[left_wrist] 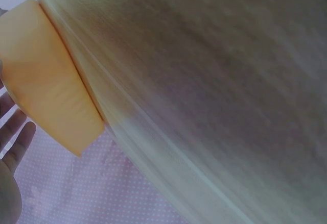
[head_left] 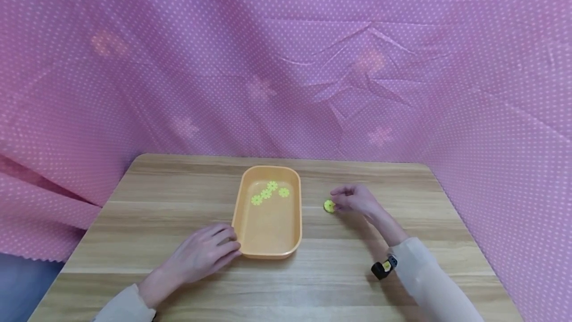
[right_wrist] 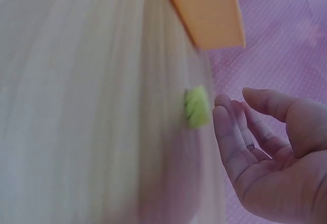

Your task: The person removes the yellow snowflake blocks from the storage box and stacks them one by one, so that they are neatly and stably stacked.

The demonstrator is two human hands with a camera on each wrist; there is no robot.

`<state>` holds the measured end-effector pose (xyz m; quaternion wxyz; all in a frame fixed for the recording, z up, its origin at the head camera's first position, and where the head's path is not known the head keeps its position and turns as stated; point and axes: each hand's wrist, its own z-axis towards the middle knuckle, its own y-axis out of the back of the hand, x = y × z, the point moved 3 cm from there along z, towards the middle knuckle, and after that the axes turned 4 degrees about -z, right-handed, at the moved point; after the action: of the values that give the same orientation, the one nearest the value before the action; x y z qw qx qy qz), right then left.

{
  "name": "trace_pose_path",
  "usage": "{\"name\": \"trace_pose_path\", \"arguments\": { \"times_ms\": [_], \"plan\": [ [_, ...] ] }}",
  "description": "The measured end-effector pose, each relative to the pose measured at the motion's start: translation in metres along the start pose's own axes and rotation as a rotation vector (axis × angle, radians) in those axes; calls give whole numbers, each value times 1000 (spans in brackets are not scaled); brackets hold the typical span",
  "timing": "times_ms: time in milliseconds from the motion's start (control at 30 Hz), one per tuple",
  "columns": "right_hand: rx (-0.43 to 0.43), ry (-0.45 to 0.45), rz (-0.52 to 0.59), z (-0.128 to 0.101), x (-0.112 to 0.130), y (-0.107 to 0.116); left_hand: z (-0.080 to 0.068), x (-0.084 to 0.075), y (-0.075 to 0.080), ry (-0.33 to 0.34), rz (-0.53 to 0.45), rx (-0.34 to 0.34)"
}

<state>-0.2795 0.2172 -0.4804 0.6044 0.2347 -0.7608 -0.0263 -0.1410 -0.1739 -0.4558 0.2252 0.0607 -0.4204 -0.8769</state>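
A yellow-orange tray (head_left: 270, 227) lies on the table with several yellow-green flower-shaped pieces (head_left: 265, 194) in its far half. My left hand (head_left: 203, 252) has its fingers at the tray's near left corner. In the left wrist view, loosely spread fingers show beside the tray wall (left_wrist: 46, 76). To the right of the tray stands a small, thick stack of yellow-green flower pieces (right_wrist: 197, 106) on the table. My right hand (head_left: 357, 200) is right beside this stack. Between the thumb and fingers there is a gap in the right wrist view, and the stack sits just outside the fingertips.
The wood-grain table (head_left: 313, 287) has rounded far corners. A pink dotted curtain (head_left: 286, 63) hangs behind it and along both sides. On my right wrist is a black strapped device (head_left: 382, 268).
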Motion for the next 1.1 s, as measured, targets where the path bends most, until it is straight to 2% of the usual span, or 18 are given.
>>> {"name": "trace_pose_path", "arguments": {
  "times_ms": [267,833,1100],
  "plan": [
    [33,23,-32,-5,36,-16,0,0,0,3,-2,-6],
    [93,107,-44,-5,90,-52,0,-1,-1,-7,13,-30],
    [174,150,-52,3,108,-74,-1,-1,-2,-17,15,-49]
  ]
}}
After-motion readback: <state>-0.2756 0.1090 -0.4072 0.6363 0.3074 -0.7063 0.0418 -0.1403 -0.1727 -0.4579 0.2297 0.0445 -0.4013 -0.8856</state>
